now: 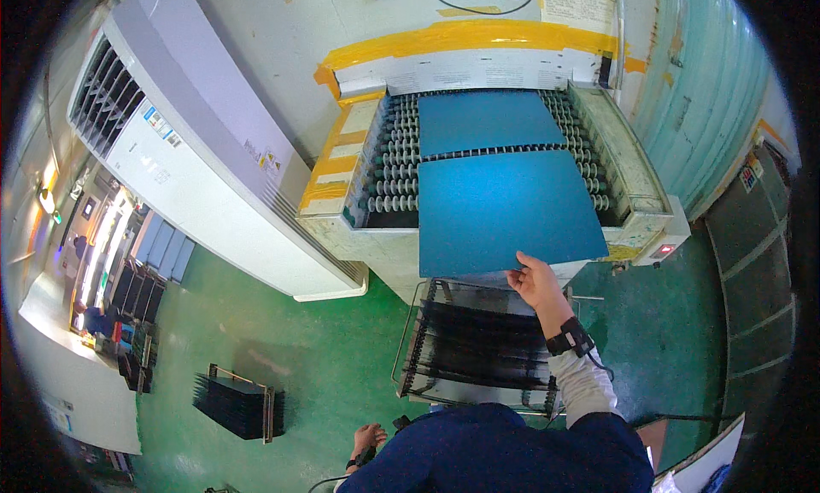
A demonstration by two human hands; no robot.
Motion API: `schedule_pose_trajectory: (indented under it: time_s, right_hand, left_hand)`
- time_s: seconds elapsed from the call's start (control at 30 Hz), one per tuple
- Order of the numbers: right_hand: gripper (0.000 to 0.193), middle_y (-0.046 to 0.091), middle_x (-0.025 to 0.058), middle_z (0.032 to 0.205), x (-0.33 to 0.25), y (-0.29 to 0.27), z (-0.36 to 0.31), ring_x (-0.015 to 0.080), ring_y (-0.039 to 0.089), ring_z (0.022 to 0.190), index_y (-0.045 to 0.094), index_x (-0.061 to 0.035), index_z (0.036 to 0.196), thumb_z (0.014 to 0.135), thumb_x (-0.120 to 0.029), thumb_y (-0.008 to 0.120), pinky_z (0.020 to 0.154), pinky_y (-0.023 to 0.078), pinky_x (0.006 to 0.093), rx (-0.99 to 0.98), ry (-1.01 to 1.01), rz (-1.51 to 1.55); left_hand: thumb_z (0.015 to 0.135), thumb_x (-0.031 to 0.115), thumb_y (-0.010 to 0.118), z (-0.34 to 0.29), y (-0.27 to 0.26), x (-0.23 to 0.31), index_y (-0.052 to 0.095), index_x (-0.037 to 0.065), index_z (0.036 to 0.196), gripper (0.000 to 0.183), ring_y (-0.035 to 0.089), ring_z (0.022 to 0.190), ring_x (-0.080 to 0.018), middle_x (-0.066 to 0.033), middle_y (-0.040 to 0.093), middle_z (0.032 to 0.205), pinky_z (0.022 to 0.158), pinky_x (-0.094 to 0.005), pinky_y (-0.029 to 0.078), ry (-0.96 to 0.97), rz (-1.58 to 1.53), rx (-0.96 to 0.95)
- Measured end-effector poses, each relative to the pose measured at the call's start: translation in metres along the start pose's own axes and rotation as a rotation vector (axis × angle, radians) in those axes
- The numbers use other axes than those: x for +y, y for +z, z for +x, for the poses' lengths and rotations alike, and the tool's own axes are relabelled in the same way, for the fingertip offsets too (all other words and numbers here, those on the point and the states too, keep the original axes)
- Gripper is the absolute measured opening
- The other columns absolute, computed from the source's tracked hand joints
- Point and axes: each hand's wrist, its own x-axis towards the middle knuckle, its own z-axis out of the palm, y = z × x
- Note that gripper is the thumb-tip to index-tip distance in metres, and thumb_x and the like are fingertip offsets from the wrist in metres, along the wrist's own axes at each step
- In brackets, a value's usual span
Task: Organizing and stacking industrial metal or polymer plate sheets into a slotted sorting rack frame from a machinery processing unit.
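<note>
Roller machine [622, 155] is standing beyond the right fingers [527, 261]; they are pinching the near edge of the front blue panel [508, 209], which is lying ahead, partly on rollers [393, 204]. Well left of them, the left hand [367, 436] is hanging, its hold unclear.

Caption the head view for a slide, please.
The right hand holds the near edge of a blue panel on a roller conveyor, with a second blue panel lying behind it.
</note>
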Motion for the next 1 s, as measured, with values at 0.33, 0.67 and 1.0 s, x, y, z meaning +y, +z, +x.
schedule_pose_trajectory:
  time_s: [0.33, 0.67, 1.0]
  right_hand:
    - [0.021, 0.056, 0.01, 0.092, -0.004, 0.006, 0.017, 0.0234, 0.055, 0.078, 0.051, -0.0069, 0.097, 0.082, -0.015, 0.062, 0.068, 0.048, 0.0336, 0.002, 0.038, -0.037]
    - [0.018, 0.057, 0.0114, 0.089, -0.008, 0.007, 0.023, 0.0257, 0.057, 0.079, 0.052, -0.0055, 0.092, 0.081, -0.015, 0.063, 0.066, 0.048, 0.0344, 0.027, 0.023, -0.032]
    - [0.018, 0.058, 0.0106, 0.087, -0.014, 0.011, 0.026, 0.0232, 0.057, 0.077, 0.052, -0.0054, 0.091, 0.082, -0.017, 0.063, 0.066, 0.048, 0.0335, -0.001, 0.012, -0.045]
  left_hand:
    - [0.083, 0.005, 0.055, 0.02, -0.017, -0.026, 0.052, -0.005, 0.086, 0.011, 0.05, 0.055, -0.0184, -0.0106, 0.053, 0.067, 0.047, -0.0295, 0.04, 0.306, 0.244, -0.072]
    - [0.083, 0.005, 0.055, -0.008, 0.0, -0.001, 0.053, -0.005, 0.089, 0.012, 0.051, 0.055, -0.0171, -0.0097, 0.053, 0.067, 0.047, -0.0297, 0.039, 0.279, 0.328, -0.066]
    - [0.082, 0.005, 0.058, -0.005, 0.0, -0.005, 0.053, -0.004, 0.092, 0.015, 0.052, 0.054, -0.0183, -0.0107, 0.055, 0.07, 0.045, -0.0303, 0.04, 0.238, 0.237, -0.038]
